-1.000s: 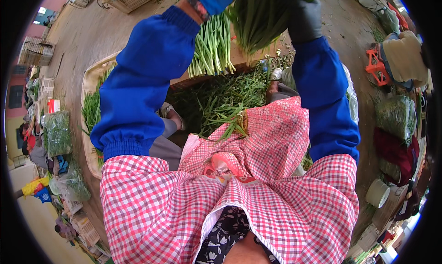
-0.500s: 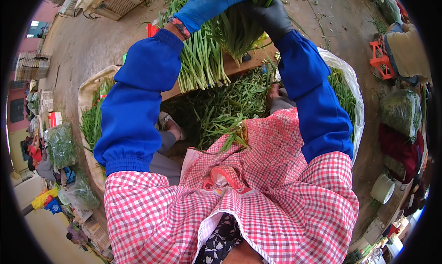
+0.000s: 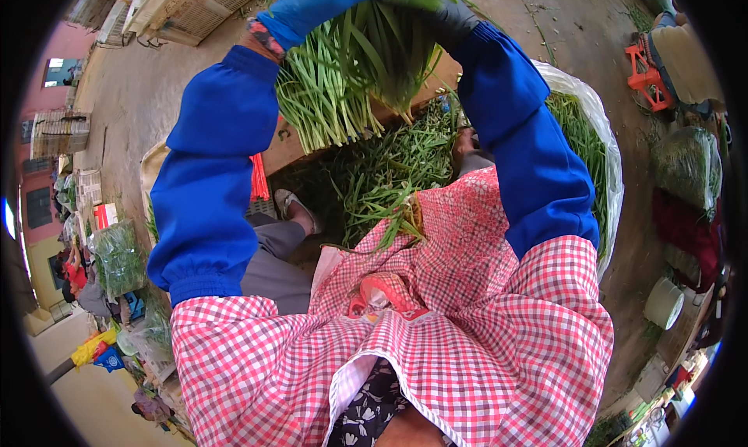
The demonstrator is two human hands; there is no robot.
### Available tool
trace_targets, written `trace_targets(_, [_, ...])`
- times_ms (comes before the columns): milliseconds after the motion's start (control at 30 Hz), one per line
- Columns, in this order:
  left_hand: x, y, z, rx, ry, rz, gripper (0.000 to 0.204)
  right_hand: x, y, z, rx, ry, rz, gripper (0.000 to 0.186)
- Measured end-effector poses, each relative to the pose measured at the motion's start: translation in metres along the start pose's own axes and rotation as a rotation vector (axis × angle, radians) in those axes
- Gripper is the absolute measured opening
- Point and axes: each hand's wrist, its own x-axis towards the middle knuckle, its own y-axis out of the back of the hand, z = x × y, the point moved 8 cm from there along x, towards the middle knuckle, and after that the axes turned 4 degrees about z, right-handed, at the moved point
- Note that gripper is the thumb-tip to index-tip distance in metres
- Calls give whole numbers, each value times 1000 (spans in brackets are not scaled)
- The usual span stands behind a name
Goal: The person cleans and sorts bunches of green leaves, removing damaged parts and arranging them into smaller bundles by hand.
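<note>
Both my hands are far out at the top edge of the view, around a bunch of long green chives (image 3: 397, 53) whose leaves hang down between them. My left hand (image 3: 315, 9), in a blue glove, is closed on the bunch from its left. Closed on its right side is my right hand (image 3: 446, 18), in a dark glove and a little blurred; the leaves partly hide its fingers. Below and left of the bunch, more chives (image 3: 323, 108) lie in a row on a wooden board (image 3: 284, 149), pale stem ends toward me.
Loose leaves (image 3: 389, 170) heap on the floor between my feet. Red strips (image 3: 259, 178) hang at the board's left. A white-lined container (image 3: 612, 162) of greens stands at my right, a pale crate (image 3: 152, 170) at my left. An orange stool (image 3: 648, 79) is farther right.
My hands and the bunch have moved slightly left, and my left arm has swung outward. The red strips at the board's left now show below my left arm.
</note>
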Motion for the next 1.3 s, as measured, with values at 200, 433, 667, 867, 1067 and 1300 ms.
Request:
trace_targets(200, [-19, 15, 17, -616, 382, 188, 32, -19, -69, -71, 303, -134, -205, 45])
trace_targets(433, [-3, -13, 67, -638, 353, 175, 27, -43, -37, -111, -256, -9, -143, 40])
trace_targets(667, [35, 37, 60, -557, 258, 423, 30, -122, 29, -168, -40, 316, 493, 27])
trace_targets(867, [40, 5, -70, 112, -101, 537, 38, -179, 14, -116, 124, 90, 552, 26])
trace_targets(1067, [48, 18, -20, -313, 306, 416, 37, -200, 32, -81, 207, 13, 685, 25])
trace_targets(1300, [40, -14, -71, -293, 7, 460, 30, -205, 45, -68, 204, 3, 747, 24])
